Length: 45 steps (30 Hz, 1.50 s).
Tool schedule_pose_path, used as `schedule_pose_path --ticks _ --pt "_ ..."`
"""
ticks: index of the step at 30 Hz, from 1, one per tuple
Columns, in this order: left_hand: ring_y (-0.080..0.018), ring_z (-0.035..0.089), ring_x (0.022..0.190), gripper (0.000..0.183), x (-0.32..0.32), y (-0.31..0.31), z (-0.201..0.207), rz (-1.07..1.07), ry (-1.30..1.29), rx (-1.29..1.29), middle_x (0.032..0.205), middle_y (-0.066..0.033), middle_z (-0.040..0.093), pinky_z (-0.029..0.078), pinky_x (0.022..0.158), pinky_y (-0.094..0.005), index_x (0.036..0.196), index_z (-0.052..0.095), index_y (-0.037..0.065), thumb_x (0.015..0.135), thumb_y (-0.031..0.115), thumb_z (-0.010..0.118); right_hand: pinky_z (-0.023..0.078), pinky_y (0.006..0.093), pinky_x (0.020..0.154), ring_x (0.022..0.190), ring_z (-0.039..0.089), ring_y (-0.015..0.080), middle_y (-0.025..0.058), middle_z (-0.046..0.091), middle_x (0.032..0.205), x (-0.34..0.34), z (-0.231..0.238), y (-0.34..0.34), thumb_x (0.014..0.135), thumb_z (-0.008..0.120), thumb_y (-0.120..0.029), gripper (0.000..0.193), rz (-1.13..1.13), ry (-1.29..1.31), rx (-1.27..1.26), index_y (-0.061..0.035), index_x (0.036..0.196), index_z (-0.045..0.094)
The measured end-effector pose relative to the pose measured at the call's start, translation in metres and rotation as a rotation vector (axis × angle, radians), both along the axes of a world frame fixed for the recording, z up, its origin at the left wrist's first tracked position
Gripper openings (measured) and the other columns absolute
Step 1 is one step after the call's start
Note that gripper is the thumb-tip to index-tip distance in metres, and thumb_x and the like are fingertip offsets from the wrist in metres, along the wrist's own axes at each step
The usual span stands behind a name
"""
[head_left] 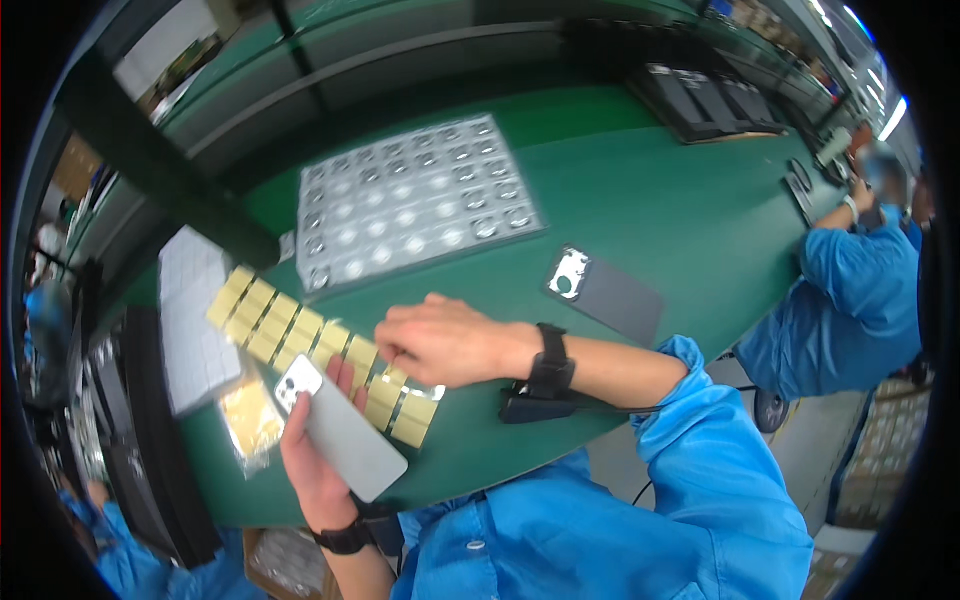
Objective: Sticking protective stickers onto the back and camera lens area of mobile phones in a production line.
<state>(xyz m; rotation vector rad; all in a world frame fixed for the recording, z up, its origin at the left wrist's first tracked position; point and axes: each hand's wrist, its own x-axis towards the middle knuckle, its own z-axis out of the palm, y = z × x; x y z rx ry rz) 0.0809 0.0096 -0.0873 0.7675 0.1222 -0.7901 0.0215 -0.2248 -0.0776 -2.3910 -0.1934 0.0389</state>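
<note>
My left hand (318, 460) is wrapped around a light grey phone back cover (352, 440), its white camera area at the upper left end. My right hand (440, 340) has its fingers curled together just above a sheet of yellow stickers (290, 330). Whatever is between those fingertips, if anything, is hidden. The sheet runs slantwise from the upper left and passes behind the cover. Farther right, a dark grey phone back cover (620, 300) with a white camera area lies flat on the green table (690, 220).
A clear tray (410, 255) with rows of round parts lies at the back. White sheets (195, 330) and a bagged yellow stack (250, 420) lie at the left, near a dark post (170, 170). Dark covers (705, 105) stand at the back right. A co-worker (850, 270) sits at the right.
</note>
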Motion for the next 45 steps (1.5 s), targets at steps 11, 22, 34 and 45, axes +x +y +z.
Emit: schedule_pose_path --ticks 11,22,34,45 --pt "-0.0246 0.032 0.143 0.055 0.008 -0.005 -0.008 -0.073 0.033 -0.078 0.153 -0.0143 0.033 0.028 0.117 -0.0445 0.15 0.026 0.005 0.101 0.023 0.041 0.049 0.0394 0.072 0.081 0.062 0.0302 0.0114 0.063 0.086 0.003 -0.006 -0.026 0.082 0.061 -0.017 0.013 0.109 -0.061 0.245 -0.0038 0.082 0.062" --pt "-0.0255 0.036 0.14 0.055 0.003 0.013 -0.003 0.042 0.274 -0.153 0.151 -0.0144 0.037 0.031 0.115 -0.0429 0.149 0.027 0.002 0.1 0.021 0.043 0.05 0.0355 0.07 0.075 0.064 0.0226 0.011 0.068 0.079 0.008 0.015 -0.024 0.077 0.063 -0.017 0.018 0.191 -0.032 0.424 -0.0016 0.086 0.067" --pt "-0.0283 0.066 0.1 0.044 -0.027 -0.015 0.061 0.071 -0.445 0.13 0.119 -0.017 0.062 0.056 0.083 -0.0388 0.136 0.042 0.0 0.1 0.022 0.05 0.049 0.0237 0.078 0.086 0.06 0.0087 0.0013 0.063 0.094 0.022 0.103 0.024 0.088 0.065 -0.006 0.011 0.065 -0.162 0.762 -0.0027 0.098 0.061" --pt "-0.0229 0.067 0.096 0.049 -0.045 -0.008 0.098 0.084 -0.302 -0.051 0.108 -0.0177 0.065 0.056 0.081 -0.0349 0.134 0.044 0.0 0.102 0.036 0.038 0.052 0.0207 0.055 0.087 0.06 0.01 0.0033 0.061 0.095 0.012 0.102 0.058 0.088 0.063 0.0 0.012 0.068 -0.361 0.682 0.0006 0.099 0.059"
